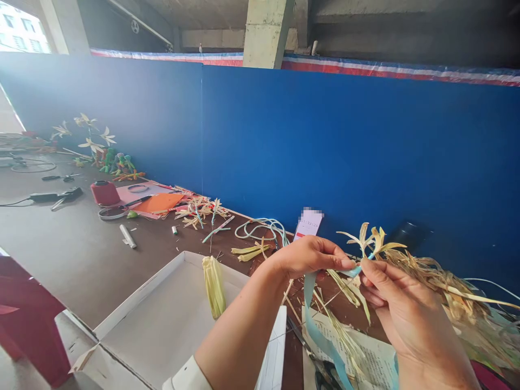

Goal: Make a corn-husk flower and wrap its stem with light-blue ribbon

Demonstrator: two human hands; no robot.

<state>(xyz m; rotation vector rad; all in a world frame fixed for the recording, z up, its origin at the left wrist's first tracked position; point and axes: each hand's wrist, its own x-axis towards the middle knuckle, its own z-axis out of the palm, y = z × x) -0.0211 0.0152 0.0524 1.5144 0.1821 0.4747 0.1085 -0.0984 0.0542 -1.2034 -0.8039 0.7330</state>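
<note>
A tall blue partition (345,151) is running across the whole view behind the desk (93,271), a vertical seam dividing it left of the middle. Above its top edge, a sheet striped in red, white and blue (385,71) is stretching along, and a pale, squarish pillar (266,32) is rising toward the ceiling (211,13), whose grey concrete is lying in shadow. A light-coloured pipe (142,23) is slanting across the dark upper left. Beyond an opening in that corner, a pale building (24,33) with rows of windows is showing. Daylight is pouring in from that side, hazing the partition's left end and glossing the desk's brown top. At lower left, a dark red stool (34,319) is standing beside the desk on a pale floor (71,335).
</note>
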